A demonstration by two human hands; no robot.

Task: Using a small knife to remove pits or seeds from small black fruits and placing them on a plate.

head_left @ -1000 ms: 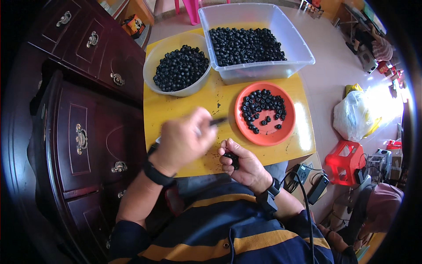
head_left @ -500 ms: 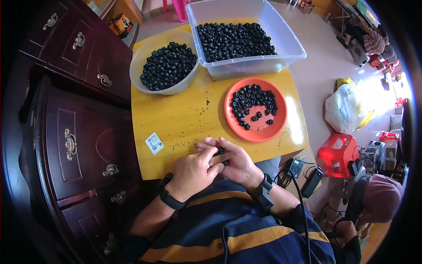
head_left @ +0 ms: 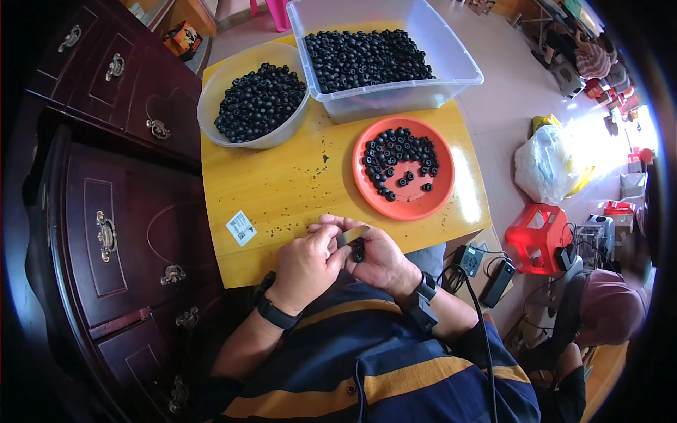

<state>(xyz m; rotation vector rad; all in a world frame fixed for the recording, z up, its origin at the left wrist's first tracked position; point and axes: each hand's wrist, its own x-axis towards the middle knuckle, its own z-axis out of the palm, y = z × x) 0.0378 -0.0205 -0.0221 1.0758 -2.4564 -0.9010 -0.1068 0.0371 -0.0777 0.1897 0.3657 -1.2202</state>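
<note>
My left hand (head_left: 305,262) is closed, with a thin flat metal strip (head_left: 354,235), blade-like, pinched between thumb and fingers. Its free end reaches over my right hand (head_left: 386,261). That palm is turned up and cupped, holding a few small black ring-shaped parts (head_left: 358,249) below the strip. Both hands meet at the table's near edge. Beyond them stands a round orange-red plate (head_left: 403,209) with many more of these black parts on it. How the strip touches the parts is too small to tell.
A translucent round bowl (head_left: 204,116) and a large clear plastic bin (head_left: 462,60), both with heaps of black parts, stand on the yellow table (head_left: 282,187). Dark crumbs and a white label (head_left: 241,228) lie there too. Dark drawers (head_left: 106,282) flank the left; a red stool (head_left: 536,240) and another person (head_left: 606,310) are at right.
The strip has tilted up, and more of the black parts shows in my right palm. My hands stay together; the whole view has shifted slightly.
</note>
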